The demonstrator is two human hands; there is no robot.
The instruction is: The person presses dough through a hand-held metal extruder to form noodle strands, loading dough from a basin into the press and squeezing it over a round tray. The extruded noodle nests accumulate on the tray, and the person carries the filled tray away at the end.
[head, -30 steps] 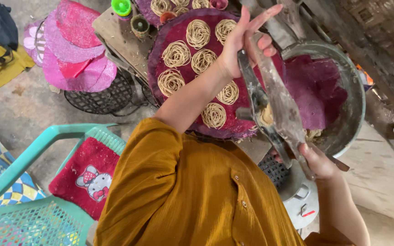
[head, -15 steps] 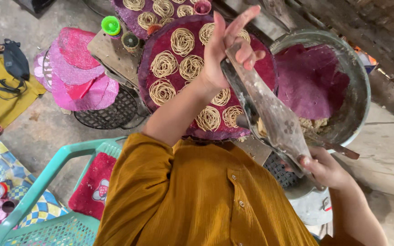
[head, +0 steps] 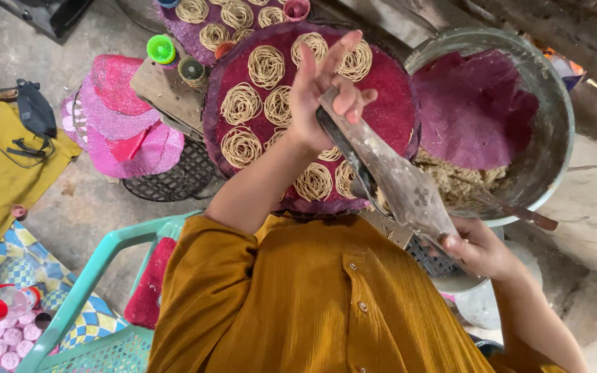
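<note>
Noodle press, a long grey metal lever tool smeared with dried dough (head: 399,183), sits between my two hands, slanting from twelve o'clock down to five o'clock over the round purple woven tray (head: 395,110). My left hand (head: 323,93) is at its upper end, thumb and lower fingers curled around the handle while the index and middle fingers stick straight up, so the hold looks partial. My right hand (head: 481,249) is closed around the lower end, near the grey metal basin (head: 554,131) at two o'clock.

I judge the weak point to be that loose upper grip: with two fingers off the handle, the press could twist or slip and drop onto the pale coiled noodle nests (head: 267,65) laid on the tray, flattening them. The tray seems to rest on a black wire basket (head: 174,179) at nine o'clock, so a hard push could tip it. Dough in the basin (head: 450,181) lies just beside the press and could smear onto the purple cloth (head: 475,107).
</note>
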